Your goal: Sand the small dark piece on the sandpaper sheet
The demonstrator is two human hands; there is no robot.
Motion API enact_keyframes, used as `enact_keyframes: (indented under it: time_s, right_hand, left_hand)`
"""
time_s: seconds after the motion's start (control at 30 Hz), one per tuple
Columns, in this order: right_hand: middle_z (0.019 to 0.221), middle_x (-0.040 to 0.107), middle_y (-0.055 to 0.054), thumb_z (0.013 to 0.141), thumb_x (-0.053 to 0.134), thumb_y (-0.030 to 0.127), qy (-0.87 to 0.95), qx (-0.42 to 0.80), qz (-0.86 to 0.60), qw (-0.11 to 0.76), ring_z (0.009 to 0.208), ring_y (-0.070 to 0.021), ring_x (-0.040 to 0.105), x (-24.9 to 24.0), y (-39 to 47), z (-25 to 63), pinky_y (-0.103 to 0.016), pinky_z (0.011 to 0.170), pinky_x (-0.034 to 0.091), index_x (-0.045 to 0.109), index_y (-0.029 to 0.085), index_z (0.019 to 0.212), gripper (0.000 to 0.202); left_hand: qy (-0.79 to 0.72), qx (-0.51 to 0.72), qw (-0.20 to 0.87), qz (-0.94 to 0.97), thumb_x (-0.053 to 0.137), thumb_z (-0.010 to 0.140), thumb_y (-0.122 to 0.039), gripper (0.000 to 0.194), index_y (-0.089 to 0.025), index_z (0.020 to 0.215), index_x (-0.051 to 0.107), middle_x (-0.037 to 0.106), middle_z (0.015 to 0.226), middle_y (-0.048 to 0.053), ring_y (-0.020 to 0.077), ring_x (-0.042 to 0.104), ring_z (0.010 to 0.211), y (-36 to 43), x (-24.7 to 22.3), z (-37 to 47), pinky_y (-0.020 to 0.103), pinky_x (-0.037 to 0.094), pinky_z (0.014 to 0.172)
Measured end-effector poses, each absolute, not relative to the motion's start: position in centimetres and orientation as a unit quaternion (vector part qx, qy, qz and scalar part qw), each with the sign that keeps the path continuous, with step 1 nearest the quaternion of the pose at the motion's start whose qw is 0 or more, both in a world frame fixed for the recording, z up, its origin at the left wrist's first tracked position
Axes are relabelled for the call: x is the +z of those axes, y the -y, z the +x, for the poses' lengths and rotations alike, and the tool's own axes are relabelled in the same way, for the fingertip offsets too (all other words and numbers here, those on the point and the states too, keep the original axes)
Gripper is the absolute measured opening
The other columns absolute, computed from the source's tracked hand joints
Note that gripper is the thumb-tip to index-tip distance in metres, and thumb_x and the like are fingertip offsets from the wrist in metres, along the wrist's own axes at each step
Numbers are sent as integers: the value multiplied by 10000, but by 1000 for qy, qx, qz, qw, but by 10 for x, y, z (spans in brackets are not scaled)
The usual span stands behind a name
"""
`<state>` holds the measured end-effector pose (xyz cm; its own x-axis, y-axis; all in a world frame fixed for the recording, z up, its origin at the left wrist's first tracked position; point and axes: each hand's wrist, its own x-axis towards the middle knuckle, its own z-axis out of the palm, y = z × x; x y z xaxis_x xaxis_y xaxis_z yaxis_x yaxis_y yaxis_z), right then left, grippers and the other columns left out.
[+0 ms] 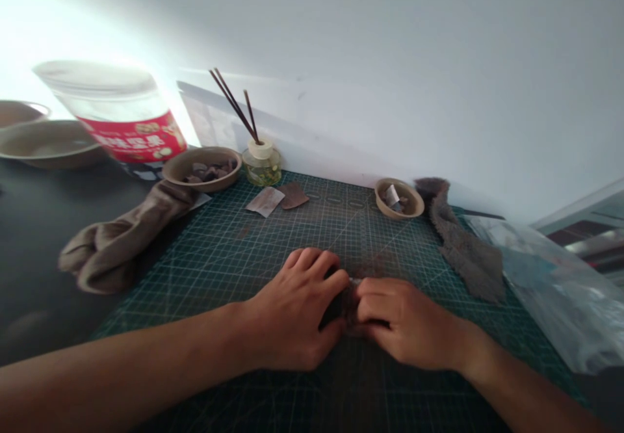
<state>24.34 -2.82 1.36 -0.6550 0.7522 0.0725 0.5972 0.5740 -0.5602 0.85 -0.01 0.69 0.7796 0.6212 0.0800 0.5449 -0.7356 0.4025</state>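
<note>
My left hand [305,316] rests on the green cutting mat [205,264], fingers curled, with the tips of index finger and thumb at the edge of a small brown piece [350,306]. From the other side my right hand [402,319] pinches the same piece between thumb and bent fingers. A pale edge shows at its top; most of it is hidden by the fingers, so its kind cannot be made out. Brownish dust [375,264] is smeared over the mat just beyond the hands.
Behind lie a pale square [266,201] and a brown square [294,196]. A bowl of dark chunks [202,170], a reed diffuser [262,163], a small bowl [400,200], a grey cloth [463,244], a brown cloth [121,238], a plastic bag [560,290] and a large tub [141,137] stand around.
</note>
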Motion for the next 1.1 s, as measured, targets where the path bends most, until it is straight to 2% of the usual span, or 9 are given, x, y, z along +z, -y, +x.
enact_keyframes:
  time_s: [0.13,0.23,0.3,0.5,0.6,0.73,0.87,1.0,1.1]
  right_hand:
    - [912,628,-7,931,603,81,849,210,-447,187,856,-157,587,14,29,244,-291,786,445,592,194,804,171]
    - [887,622,8,910,622,69,863,254,-404,165,831,-142,588,14,31,243,-271,764,443,587,198,802,171]
    - [918,637,-4,919,624,84,861,251,-402,183,869,-152,597,11,29,242,-282,794,449,601,198,821,151]
    - [965,679,-26,890,698,160,764,291,-474,326,919,-185,618,-4,10,251,-339,862,450,664,207,814,95]
    - [1015,679,-40,915,693,245,714,293,-494,401,973,-199,617,-7,5,257,-355,898,460,677,211,891,45]
    - [998,684,-32,919,699,353,653,348,-480,471,878,-181,639,-7,4,258,-335,811,511,656,219,1057,197]
    - [1006,681,-28,907,702,373,603,436,-423,517,829,-162,649,-7,7,251,-334,811,531,667,220,1158,296]
    - [967,678,-23,894,737,339,549,497,-365,565,847,-158,645,-5,16,243,-324,831,535,699,188,1089,250]
    - [991,675,-32,935,713,307,516,526,-320,595,850,-169,656,-1,30,237,-346,794,565,670,152,1063,206]
  left_hand:
    - [-318,107,172,926,667,820,-387,276,-223,1027,585,537,1145,87,327,481,1083,0,6,9,545,386,965]
    - [-319,106,176,925,672,814,-375,262,-222,1006,582,534,1118,82,321,481,1068,0,6,10,531,393,954]
    - [-317,106,178,926,677,810,-373,259,-223,999,583,533,1105,79,319,479,1060,0,6,9,524,395,950]
    - [-311,107,172,929,678,818,-399,295,-221,1039,600,534,1122,83,322,473,1062,-3,6,8,522,385,952]
    - [-308,127,165,928,660,847,-434,291,-223,1040,613,540,1110,74,312,474,1046,-5,4,7,511,379,940]
    - [-303,149,142,930,595,904,-446,264,-220,1036,633,560,1077,70,298,492,1022,-5,4,8,484,391,914]
    - [-296,170,115,933,570,926,-445,275,-214,1056,644,586,1044,65,275,523,995,-2,6,9,442,414,897]
    - [-300,202,94,927,571,955,-407,255,-206,1090,649,627,1061,62,265,547,1037,4,6,10,446,417,950]
    - [-325,236,81,912,561,997,-386,252,-182,1115,653,648,1084,61,261,577,1093,9,4,10,490,423,1012]
